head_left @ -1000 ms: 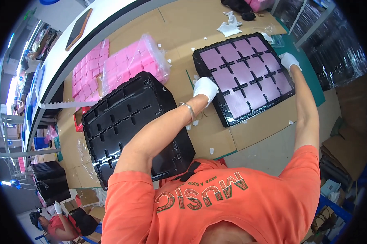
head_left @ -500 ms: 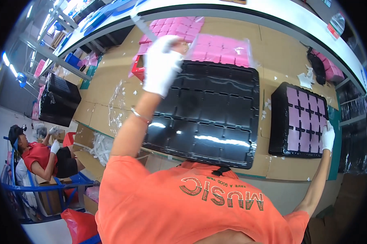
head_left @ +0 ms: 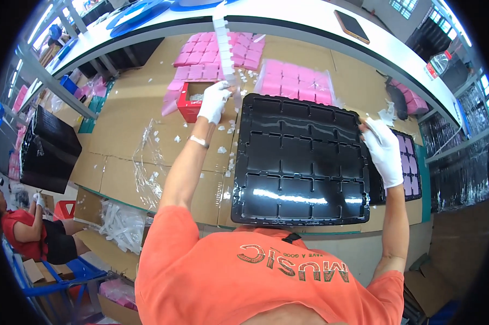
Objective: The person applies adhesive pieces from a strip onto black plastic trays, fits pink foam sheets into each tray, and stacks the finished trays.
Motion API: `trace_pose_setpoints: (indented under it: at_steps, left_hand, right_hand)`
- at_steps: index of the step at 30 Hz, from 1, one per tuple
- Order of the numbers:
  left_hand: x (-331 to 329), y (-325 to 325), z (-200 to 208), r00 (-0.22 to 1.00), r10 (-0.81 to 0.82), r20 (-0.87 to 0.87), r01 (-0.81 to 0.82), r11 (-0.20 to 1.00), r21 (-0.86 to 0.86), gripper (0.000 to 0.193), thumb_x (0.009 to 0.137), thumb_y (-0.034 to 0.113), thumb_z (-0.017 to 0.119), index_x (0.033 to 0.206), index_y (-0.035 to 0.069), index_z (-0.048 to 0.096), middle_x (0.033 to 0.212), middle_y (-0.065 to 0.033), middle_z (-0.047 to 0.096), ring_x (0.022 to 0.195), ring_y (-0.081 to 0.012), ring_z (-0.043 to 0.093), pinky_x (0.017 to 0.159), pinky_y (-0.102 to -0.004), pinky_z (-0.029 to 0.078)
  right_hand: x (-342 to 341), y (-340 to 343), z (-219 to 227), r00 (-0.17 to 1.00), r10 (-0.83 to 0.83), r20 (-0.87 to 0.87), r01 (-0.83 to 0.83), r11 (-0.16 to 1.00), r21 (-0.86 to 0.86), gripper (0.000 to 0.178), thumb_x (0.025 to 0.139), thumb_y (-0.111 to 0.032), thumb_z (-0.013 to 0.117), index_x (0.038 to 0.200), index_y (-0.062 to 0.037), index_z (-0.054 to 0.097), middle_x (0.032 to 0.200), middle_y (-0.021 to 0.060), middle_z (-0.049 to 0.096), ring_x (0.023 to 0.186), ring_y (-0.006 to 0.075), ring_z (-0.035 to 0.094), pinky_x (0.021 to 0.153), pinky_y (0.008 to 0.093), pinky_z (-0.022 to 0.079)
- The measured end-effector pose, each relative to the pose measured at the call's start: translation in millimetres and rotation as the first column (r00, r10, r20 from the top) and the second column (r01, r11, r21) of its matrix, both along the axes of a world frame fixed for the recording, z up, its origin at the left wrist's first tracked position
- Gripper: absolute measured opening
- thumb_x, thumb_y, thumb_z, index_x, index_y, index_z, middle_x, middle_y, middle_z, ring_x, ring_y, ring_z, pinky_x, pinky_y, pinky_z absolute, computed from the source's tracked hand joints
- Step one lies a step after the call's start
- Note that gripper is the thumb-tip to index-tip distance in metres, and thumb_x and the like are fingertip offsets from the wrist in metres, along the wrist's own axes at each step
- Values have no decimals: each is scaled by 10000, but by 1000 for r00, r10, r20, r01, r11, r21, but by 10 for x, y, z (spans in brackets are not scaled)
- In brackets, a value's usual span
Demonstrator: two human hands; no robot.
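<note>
My left hand [head_left: 214,102], in a white glove with bare fingertips, pinches the lower part of a long strip of small white labels [head_left: 224,49]. The strip stands up past the shelf edge. Just left of that hand is an open red box [head_left: 187,110] with whitish bits inside. A large black plastic tray [head_left: 304,157] with shallow rectangular compartments lies in front of me. On its upper right rim is my right hand [head_left: 384,151], also gloved, its fingers closed at the edge. Beneath and beyond that arm, a second black tray with purple pads [head_left: 410,162] is partly hidden.
Pink pads [head_left: 201,51] lie in sheets at the back, with another wrapped pink block [head_left: 296,81] behind the tray. White scraps [head_left: 222,150] and clear film [head_left: 149,157] litter the cardboard. A phone [head_left: 352,27] rests on the white shelf. A co-worker [head_left: 30,227] sits at the left.
The large tray has shifted right, over part of the padded tray. My right hand has moved from the padded tray's far side to the large tray's rim. My left hand has drawn lower with the strip.
</note>
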State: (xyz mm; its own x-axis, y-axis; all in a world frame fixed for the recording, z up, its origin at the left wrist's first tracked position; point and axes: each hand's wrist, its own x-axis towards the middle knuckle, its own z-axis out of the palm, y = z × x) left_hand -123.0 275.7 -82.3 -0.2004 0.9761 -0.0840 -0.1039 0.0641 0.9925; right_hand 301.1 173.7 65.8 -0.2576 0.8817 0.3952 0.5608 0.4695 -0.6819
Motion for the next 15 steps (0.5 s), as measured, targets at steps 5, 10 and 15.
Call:
trace_pose_setpoints:
  at_steps: [5,10,15]
  left_hand:
    - [88,-809,460,1000,-9,30,1,968,251,324,900,149,696,1160,-36,642,960,-50,686,861,-116,639,776,-240,503]
    - [412,-1265,870,999,31,21,-34,977,212,383,881,174,723,1201,-18,638,1026,-35,695,878,-84,619,759,-227,471]
    - [596,-1359,940,995,98,8,-96,952,292,359,862,90,714,1197,-20,643,928,-24,704,728,-55,591,603,-229,450]
  right_hand:
    - [-1184,181,166,982,135,-132,-168,946,-278,272,925,-187,635,1121,-4,683,967,53,678,819,107,639,740,239,509]
    - [-1937,437,-37,894,241,-377,-401,805,-437,312,900,-278,667,1091,-33,693,893,26,661,694,79,578,601,219,446]
    - [-2079,398,-105,893,282,-350,-432,750,-500,291,903,-291,686,1030,-29,674,794,-5,602,649,59,536,557,212,410]
